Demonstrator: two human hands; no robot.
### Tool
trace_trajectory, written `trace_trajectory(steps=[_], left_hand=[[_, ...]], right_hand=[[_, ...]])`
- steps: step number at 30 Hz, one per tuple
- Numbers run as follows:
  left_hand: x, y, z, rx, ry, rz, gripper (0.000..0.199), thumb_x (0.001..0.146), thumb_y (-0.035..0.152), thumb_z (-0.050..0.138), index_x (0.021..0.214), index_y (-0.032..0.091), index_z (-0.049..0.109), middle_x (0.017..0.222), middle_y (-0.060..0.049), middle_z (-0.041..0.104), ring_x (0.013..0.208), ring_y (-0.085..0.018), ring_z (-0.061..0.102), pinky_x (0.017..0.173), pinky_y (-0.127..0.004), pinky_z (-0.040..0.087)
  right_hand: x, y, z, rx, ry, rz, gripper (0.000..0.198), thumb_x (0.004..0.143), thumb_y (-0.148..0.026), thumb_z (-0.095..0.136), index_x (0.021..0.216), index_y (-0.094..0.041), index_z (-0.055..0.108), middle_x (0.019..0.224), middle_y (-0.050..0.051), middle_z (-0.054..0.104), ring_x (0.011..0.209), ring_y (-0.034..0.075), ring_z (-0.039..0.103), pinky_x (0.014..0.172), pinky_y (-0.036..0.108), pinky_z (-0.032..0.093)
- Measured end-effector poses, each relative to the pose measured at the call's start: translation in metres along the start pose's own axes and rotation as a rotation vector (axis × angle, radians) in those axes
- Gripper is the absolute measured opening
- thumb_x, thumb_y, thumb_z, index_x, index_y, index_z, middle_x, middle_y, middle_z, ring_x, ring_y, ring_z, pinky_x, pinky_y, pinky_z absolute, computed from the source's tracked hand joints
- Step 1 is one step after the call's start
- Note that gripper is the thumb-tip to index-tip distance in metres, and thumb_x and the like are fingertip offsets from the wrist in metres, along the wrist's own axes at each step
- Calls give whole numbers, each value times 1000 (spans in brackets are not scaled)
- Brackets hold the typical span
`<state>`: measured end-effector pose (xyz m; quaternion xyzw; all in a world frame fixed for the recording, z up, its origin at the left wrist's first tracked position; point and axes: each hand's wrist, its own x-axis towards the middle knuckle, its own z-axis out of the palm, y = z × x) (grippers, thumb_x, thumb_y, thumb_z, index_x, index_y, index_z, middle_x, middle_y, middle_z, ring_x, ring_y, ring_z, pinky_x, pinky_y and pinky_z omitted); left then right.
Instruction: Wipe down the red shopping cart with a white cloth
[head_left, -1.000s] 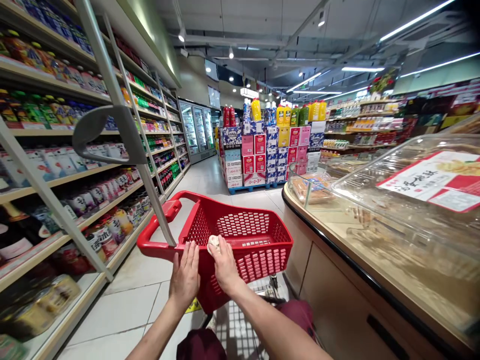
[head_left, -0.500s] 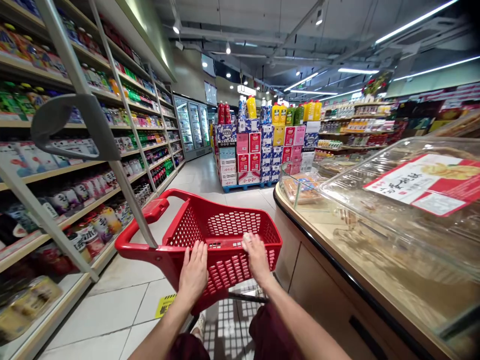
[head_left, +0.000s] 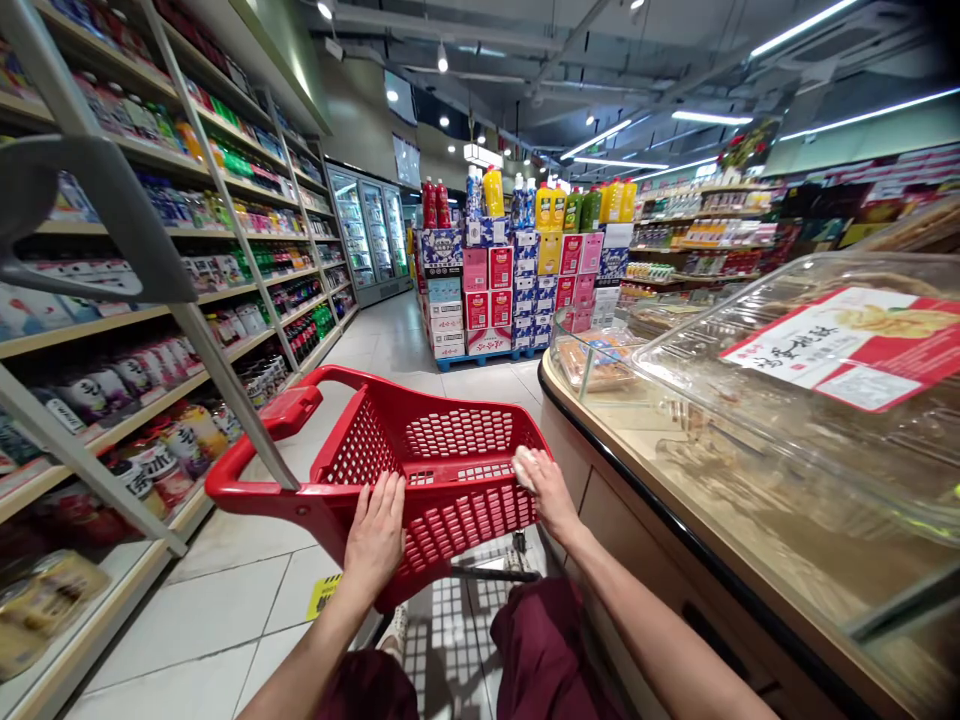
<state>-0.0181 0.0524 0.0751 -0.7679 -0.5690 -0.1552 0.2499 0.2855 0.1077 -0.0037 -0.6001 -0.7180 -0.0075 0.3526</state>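
Note:
A red plastic shopping cart (head_left: 457,548) stands sideways in front of me, its basket walls full of holes. My left hand (head_left: 376,528) lies over the near rim, fingers stretched out and resting on the side near the handle end. My right hand (head_left: 553,494) is closed on a crumpled white cloth (head_left: 525,468) at the rim's right corner. How far the fingers wrap around the cloth is partly hidden. The red handle (head_left: 289,412) is on the cart's left.
Drink shelves (head_left: 157,330) line the left, with a metal post bearing a grey loop (head_left: 112,200) close by. A glass-edged counter (head_left: 600,440) holding clear food boxes (head_left: 825,350) runs along the right. Stacked drink cartons (head_left: 517,290) stand ahead on a blue pallet. White tiles cover the floor.
My right hand has slid rightward along the rim with the cloth, reaching the corner. My left hand still rests on the rim. The view has shifted slightly.

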Motion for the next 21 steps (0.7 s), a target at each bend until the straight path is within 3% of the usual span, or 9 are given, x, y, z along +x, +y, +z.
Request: trace_trajectory(steps=[2, 4, 6, 8, 10, 12, 16, 19, 21], left_hand=[[0, 3, 3, -10, 22, -19, 60, 68, 19, 41, 127, 7, 40, 132, -13, 43, 128, -24, 30, 109, -42, 13], [0, 7, 5, -21, 34, -47, 60, 69, 20, 41, 127, 6, 39, 132, -15, 43, 128, -25, 30, 109, -43, 13], [1, 9, 5, -31, 37, -62, 61, 69, 21, 41, 127, 4, 39, 132, -16, 43, 128, -26, 30, 109, -44, 13], [1, 9, 4, -37, 28, -58, 60, 68, 20, 42, 126, 4, 40, 133, -15, 42, 128, -26, 30, 109, -43, 13], [0, 7, 3, -40, 12, -45, 59, 68, 20, 42, 125, 5, 42, 133, -14, 42, 127, -25, 31, 109, -42, 13], [0, 7, 1, -41, 0, -41, 58, 68, 19, 42, 125, 5, 42, 133, -13, 42, 128, -24, 30, 109, -40, 13], [1, 12, -1, -40, 3, -84, 58, 68, 19, 43, 124, 3, 43, 132, -15, 43, 127, -26, 31, 109, -42, 13], [3, 15, -1, -43, 6, -116, 58, 69, 20, 44, 123, 1, 44, 131, -17, 44, 126, -28, 32, 109, -43, 13], [3, 15, -2, -47, 3, -121, 58, 69, 20, 45, 122, 0, 44, 131, -17, 44, 126, -27, 32, 109, -42, 14]], right_hand=[[-4, 12, 0, -4, 104, 176, 59, 76, -2, 29, 132, -20, 37, 140, 8, 31, 132, 21, 16, 103, 48, 22], [-7, -1, 10, 17, 183, 271, 55, 79, -4, 27, 133, -15, 35, 140, 11, 31, 133, 22, 12, 103, 49, 21], [-6, -31, 26, 71, 194, 186, 51, 83, -7, 27, 131, -16, 38, 138, 10, 33, 133, 22, 11, 103, 48, 22], [-5, -60, 37, 123, 158, -12, 47, 84, -8, 29, 126, -20, 45, 138, 7, 35, 133, 20, 11, 104, 47, 23], [-4, -71, 38, 159, 121, -151, 44, 83, -7, 34, 118, -26, 54, 137, 3, 36, 133, 19, 13, 103, 45, 24], [-4, -59, 28, 176, 124, -118, 42, 81, -7, 38, 111, -28, 59, 136, 1, 38, 131, 18, 19, 102, 44, 27], [-3, -27, 9, 129, 195, 162, 47, 75, -2, 34, 109, -20, 61, 135, 6, 39, 131, 21, 20, 102, 45, 29], [-1, -54, 19, 122, 158, 93, 53, 68, -2, 39, 117, -15, 55, 137, 7, 36, 132, 24, 16, 104, 46, 25], [-1, -93, 34, 142, 97, -85, 62, 63, -5, 47, 124, -14, 48, 139, 7, 32, 132, 26, 13, 106, 47, 20]])
